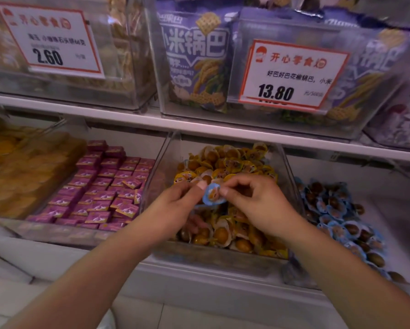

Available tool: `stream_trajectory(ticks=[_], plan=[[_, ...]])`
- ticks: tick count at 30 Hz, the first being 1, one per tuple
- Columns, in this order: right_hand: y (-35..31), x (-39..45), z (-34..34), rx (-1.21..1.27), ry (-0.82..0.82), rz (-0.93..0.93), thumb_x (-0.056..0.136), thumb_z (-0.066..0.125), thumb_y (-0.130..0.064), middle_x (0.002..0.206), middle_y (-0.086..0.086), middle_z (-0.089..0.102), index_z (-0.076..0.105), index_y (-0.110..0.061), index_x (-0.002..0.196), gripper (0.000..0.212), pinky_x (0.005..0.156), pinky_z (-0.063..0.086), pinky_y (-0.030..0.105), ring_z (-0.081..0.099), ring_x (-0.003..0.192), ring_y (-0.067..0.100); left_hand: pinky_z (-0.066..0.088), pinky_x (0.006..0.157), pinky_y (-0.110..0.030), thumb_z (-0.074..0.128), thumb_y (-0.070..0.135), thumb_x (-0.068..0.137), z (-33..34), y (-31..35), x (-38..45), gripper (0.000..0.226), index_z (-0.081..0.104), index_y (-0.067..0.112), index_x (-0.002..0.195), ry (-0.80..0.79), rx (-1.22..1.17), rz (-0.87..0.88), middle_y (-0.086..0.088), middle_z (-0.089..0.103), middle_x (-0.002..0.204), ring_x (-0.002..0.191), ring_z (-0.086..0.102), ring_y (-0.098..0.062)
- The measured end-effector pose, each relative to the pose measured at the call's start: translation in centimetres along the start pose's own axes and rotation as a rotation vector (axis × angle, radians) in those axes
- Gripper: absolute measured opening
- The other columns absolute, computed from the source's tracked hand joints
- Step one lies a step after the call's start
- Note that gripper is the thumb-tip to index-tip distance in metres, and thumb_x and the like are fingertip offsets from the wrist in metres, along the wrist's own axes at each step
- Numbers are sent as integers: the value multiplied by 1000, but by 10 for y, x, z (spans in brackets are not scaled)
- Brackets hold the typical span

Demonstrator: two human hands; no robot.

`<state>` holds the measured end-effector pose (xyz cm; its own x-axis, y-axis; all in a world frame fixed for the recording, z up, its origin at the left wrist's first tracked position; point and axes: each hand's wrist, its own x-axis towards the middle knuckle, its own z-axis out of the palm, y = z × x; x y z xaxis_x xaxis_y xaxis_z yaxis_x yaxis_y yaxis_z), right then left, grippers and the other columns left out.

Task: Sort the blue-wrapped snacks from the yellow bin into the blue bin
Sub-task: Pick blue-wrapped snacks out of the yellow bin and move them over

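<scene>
We stand before a shop shelf [128, 119] with two tiers of clear bins. On the upper tier, purple snack bags [194, 55] fill a bin behind a price card reading 13.80 [292, 74], and to the left another card reads 2.60 [49, 39] in front of pale contents too blurred for us to name.

On the lower tier, in the middle, sits the yellow bin [156, 167], a clear tub heaped with yellow-wrapped snacks [235, 162]. Above that heap we hold one blue-wrapped snack [213, 195] between both hands. Our left hand [175, 205] pinches its left edge between thumb and curled fingers, and our right hand [258, 200] pinches its right edge the same way, so each grip is pressed together on the wrapper. The snack hangs over the middle of the yellow bin, touching nothing else that we can see.

To the right lies the blue bin [365, 176], holding blue-wrapped pieces [337, 210] with dark centres; its right side is cut off by the frame edge. To the left are pink boxes [109, 186], and further left orange packs [26, 167], smeared by motion blur. Our forearms hide the near part of the yellow bin.
</scene>
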<state>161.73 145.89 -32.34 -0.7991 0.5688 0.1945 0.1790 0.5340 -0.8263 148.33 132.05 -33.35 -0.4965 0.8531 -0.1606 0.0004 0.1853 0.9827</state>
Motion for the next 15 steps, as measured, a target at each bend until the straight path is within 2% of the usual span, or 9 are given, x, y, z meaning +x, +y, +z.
stream_trajectory(ticks=[2,4,5,8,10,12,15], plan=[[-3,-4,0,25,-8,-21,89,70,-18,86,-13,74,78,-16,88,8,72,46,9,66,81,-5,56,54,-31,56,62,78,5,5,-4,54,69,20,108,-120,-101,-4,-1,75,97,69,69,-25],[-1,-9,5,-54,14,-55,89,72,-18,79,-12,72,78,-21,83,8,69,47,16,65,76,-2,55,55,-30,58,62,76,8,8,-7,61,68,13,110,-165,-177,-50,-6,74,96,70,67,-25],[0,-12,8,-120,18,-71,88,72,-20,78,-11,70,78,-22,82,8,69,48,22,63,76,1,54,54,-30,60,56,80,8,8,-7,58,67,8,111,-164,-183,-76,-10,73,94,71,67,-24],[6,-18,19,-248,-18,-81,85,71,-22,81,-10,65,77,-23,86,6,74,48,31,59,80,5,53,52,-26,67,19,92,8,4,-7,27,62,6,115,-180,-17,-72,-13,69,95,72,67,-21],[7,-20,24,-300,-31,-86,86,70,-25,83,-11,66,75,-25,87,6,75,49,31,59,81,3,53,54,-24,66,3,91,7,1,-7,27,61,10,117,-206,47,-43,-11,69,90,73,68,-19],[4,-19,20,-264,-6,-83,89,67,-28,81,-14,67,74,-27,86,8,72,50,29,61,80,1,53,57,-24,61,-5,92,4,1,-6,27,66,13,111,-155,43,-16,-9,71,85,72,68,-17],[-3,-16,2,-170,13,-41,92,61,-28,74,-12,69,71,-32,87,12,59,51,26,63,67,1,55,60,-29,51,-5,95,-8,7,-3,28,73,12,90,56,-65,-9,-17,73,90,66,64,-19]])
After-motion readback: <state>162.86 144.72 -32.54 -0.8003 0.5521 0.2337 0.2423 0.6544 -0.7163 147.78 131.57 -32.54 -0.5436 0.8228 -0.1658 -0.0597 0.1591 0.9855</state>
